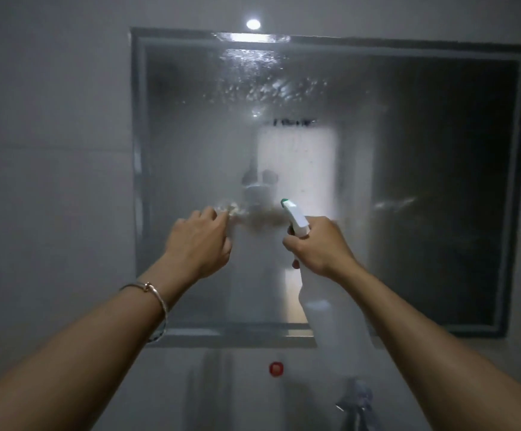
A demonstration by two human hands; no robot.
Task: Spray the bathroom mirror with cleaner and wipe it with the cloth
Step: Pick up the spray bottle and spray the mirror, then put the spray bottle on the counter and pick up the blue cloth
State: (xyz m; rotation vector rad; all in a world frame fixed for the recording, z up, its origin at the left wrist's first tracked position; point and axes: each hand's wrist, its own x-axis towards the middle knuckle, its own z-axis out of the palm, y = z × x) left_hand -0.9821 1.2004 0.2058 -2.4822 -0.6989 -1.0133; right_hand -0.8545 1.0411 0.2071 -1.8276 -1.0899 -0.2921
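Lowest and nearest, two bare forearms reaching up from the bottom corners of the frame, with a thin metal bangle (156,295) on the left wrist. At the lower right, a blurred chrome tap (354,402).

Further up, left of centre, the left hand (200,241), fingers curled, fingertips at the glass. Impossible to tell whether anything is gripped there (a blurred pale-brown smear (253,217) just beyond the fingertips, cloth or reflection, unclear).

Right of centre, the right hand (321,247) wrapped round the neck of a translucent white plastic spray bottle (327,306), its green-tipped white trigger head aimed up and left, close to the glass.

On the grey wall (51,150) at lower centre, a small round red spot (275,368).

Behind both hands, across the centre and right, the wide rectangular grey-framed bathroom mirror (408,150), hazy, with spray droplets (253,85) in its upper middle. Above its top edge, a round white light (253,24).
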